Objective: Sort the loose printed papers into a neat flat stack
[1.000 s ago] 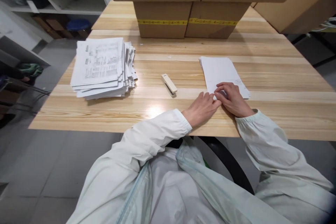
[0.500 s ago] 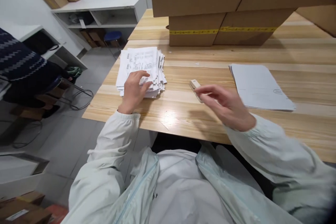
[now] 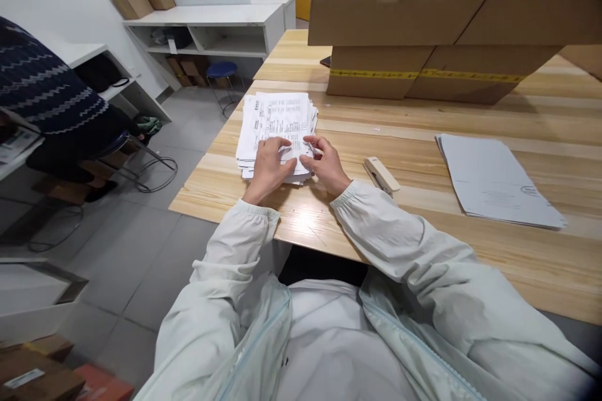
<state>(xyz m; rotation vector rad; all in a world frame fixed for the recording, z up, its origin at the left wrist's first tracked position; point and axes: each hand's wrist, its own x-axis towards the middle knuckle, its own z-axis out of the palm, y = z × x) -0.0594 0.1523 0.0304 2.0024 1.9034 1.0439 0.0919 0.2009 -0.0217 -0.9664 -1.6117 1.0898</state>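
Paper stack on bench, left side. Stapler right of stack. Thin paper pile farther right. Boxes behind stapler, also on bench. Stool on floor, beyond bench's left edge.

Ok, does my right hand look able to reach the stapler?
Likely yes: your right hand is at the paper stack, and nothing visible stands between that hand and the stapler.

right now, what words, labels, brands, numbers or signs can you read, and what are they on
None reads clearly.
Tall white printed paper stack: too small.
Thin white paper pile, oval mark: too small.
Yellow tape on brown cardboard boxes: blurred.
White label on lower-left cardboard carton: blurred.
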